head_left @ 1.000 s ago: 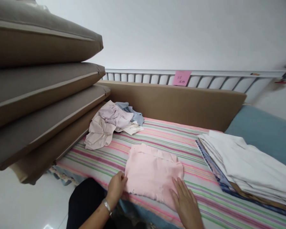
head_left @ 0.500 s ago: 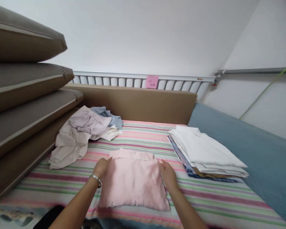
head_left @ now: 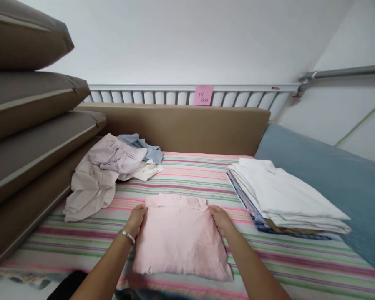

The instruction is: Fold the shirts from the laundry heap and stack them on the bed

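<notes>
A folded pink shirt (head_left: pixel 181 237) lies flat on the striped cloth, with a collar-like band along its far edge. My left hand (head_left: pixel 137 218), a silvery bracelet at its wrist, pinches the shirt's far left corner. At the far right corner, my right hand (head_left: pixel 221 220) has its thumb and fingers closed on the fabric. The undersides of both fingertips are hidden.
Rumpled pale clothes (head_left: pixel 112 160) lie at the left beside stacked brown cushions (head_left: pixel 33 137). To the right is a neat pile of folded white garments (head_left: pixel 287 193). A brown padded board (head_left: pixel 184 129) and a radiator (head_left: pixel 162 97) with a pink note (head_left: pixel 203 95) stand behind.
Both hands have closed on the shirt's far corners, where the right fingers were looser before. The shirt looks smoother and a little wider. The view has shifted slightly.
</notes>
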`<state>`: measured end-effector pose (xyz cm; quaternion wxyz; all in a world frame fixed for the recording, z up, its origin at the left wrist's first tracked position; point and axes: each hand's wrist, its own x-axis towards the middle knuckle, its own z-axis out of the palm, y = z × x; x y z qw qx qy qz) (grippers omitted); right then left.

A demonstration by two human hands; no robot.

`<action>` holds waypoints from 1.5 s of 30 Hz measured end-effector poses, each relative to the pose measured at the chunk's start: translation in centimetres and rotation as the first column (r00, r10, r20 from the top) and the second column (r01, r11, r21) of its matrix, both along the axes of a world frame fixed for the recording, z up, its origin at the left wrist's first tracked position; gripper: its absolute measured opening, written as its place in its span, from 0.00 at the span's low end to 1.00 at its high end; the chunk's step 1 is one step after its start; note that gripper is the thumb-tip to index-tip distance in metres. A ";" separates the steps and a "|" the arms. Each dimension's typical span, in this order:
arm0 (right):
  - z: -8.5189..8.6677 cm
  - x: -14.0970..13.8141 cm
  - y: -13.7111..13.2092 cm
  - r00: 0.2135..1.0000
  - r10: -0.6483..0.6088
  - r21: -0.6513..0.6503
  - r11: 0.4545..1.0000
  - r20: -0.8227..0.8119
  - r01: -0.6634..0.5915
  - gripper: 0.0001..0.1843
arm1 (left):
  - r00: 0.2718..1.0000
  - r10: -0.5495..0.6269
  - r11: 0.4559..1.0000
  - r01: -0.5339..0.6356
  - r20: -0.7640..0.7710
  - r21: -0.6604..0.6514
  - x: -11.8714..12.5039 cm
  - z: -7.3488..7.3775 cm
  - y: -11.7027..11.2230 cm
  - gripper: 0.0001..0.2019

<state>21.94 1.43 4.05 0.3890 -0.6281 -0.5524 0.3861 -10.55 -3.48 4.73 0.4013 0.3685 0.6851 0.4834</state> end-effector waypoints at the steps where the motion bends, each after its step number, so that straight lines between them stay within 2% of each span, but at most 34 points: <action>1: 0.0 0.1 0.3 1.000 -0.002 -0.013 1.000 0.027 0.002 0.17 | 1.000 0.011 1.000 -0.012 -0.012 -0.016 -0.1 -0.2 0.4 0.19; 4: 0.7 0.1 0.6 0.988 -0.046 -0.012 0.999 0.150 0.048 0.16 | 0.992 0.075 0.997 -0.078 -0.103 -0.020 -0.4 0.3 0.8 0.15; 6: 1.6 -0.3 -0.3 0.969 -0.104 0.038 0.994 0.223 0.098 0.20 | 0.977 0.118 0.993 -0.114 -0.178 0.033 -0.2 1.3 0.1 0.16; 8: 2.3 -1.1 -2.2 0.946 -0.112 0.147 0.987 0.304 0.070 0.26 | 0.942 0.093 0.987 -0.045 -0.323 0.154 0.8 2.0 -1.7 0.21; 10: 2.3 -2.3 -4.5 0.890 -0.054 0.270 0.960 0.452 -0.079 0.28 | 0.838 0.012 0.952 0.157 -0.545 0.262 2.4 1.9 -4.2 0.22; 12: 1.6 -3.5 -6.3 0.774 0.006 0.290 0.925 0.633 -0.244 0.28 | 0.652 -0.055 0.905 0.353 -0.756 0.238 4.3 0.9 -6.5 0.23; 13: 1.1 -4.0 -7.0 0.710 0.027 0.256 0.923 0.704 -0.288 0.29 | 0.567 -0.071 0.900 0.391 -0.821 0.193 5.1 0.2 -7.4 0.24; 15: 0.0 -4.7 -7.6 0.620 0.054 0.167 0.941 0.783 -0.294 0.29 | 0.433 -0.085 0.917 0.387 -0.897 0.100 6.0 -1.3 -8.4 0.26; 18: -1.1 -4.8 -7.6 0.547 0.073 0.101 0.955 0.834 -0.281 0.29 | 0.340 -0.096 0.936 0.350 -0.936 0.030 5.4 -2.8 -8.2 0.30; 22: -1.5 -4.5 -7.3 0.524 0.067 0.106 0.950 0.849 -0.293 0.29 | 0.304 -0.140 0.928 0.373 -0.942 -0.018 3.7 -3.0 -7.5 0.32; 26: -1.7 -4.7 -7.5 0.545 0.031 0.153 0.945 0.838 -0.289 0.29 | 0.327 -0.158 0.925 0.380 -0.932 -0.024 3.5 -2.7 -7.4 0.32; 29: -1.9 -4.9 -7.4 0.601 0.023 0.189 0.939 0.799 -0.288 0.28 | 0.415 -0.180 0.920 0.391 -0.892 -0.003 3.4 -2.4 -7.0 0.30; 31: -1.8 -4.6 -7.1 0.677 0.042 0.215 0.932 0.735 -0.291 0.27 | 0.537 -0.199 0.920 0.391 -0.819 0.033 2.9 -2.2 -6.5 0.29; 33: -1.7 -3.7 -6.7 0.799 0.055 0.260 0.930 0.598 -0.258 0.26 | 0.725 -0.188 0.933 0.343 -0.663 0.111 2.0 -2.0 -6.0 0.28; 35: -1.5 -2.3 -6.3 0.923 0.024 0.276 0.951 0.385 -0.140 0.27 | 0.898 -0.108 0.965 0.198 -0.427 0.173 0.9 -1.9 -5.6 0.29; 36: -1.3 -1.5 -6.2 0.963 0.003 0.239 0.969 0.270 -0.070 0.28 | 0.948 -0.057 0.979 0.115 -0.312 0.171 0.3 -1.9 -5.6 0.31; 38: -1.1 -0.1 -6.0 0.993 -0.044 0.105 0.994 0.111 0.032 0.28 | 0.986 0.007 0.995 0.010 -0.165 0.099 -0.8 -2.0 -5.5 0.32; 39: -1.0 0.4 -5.9 0.995 -0.055 0.036 0.998 0.078 0.052 0.27 | 0.990 -0.005 0.999 0.011 -0.142 0.039 -1.3 -2.1 -5.4 0.32; 41: -0.8 0.7 -5.6 0.995 -0.063 -0.063 0.996 0.076 0.068 0.20 | 0.983 -0.102 0.991 0.086 -0.155 -0.101 -2.0 -2.1 -4.8 0.27; 43: -0.6 0.4 -4.9 0.994 -0.072 -0.135 0.988 0.077 0.081 0.14 | 0.963 -0.213 0.955 0.170 -0.163 -0.243 -2.3 -2.0 -3.6 0.23; 45: -0.4 -0.3 -3.9 0.998 -0.060 -0.202 0.977 0.021 0.063 0.12 | 0.956 -0.263 0.927 0.214 -0.128 -0.309 -2.2 -1.5 -2.2 0.20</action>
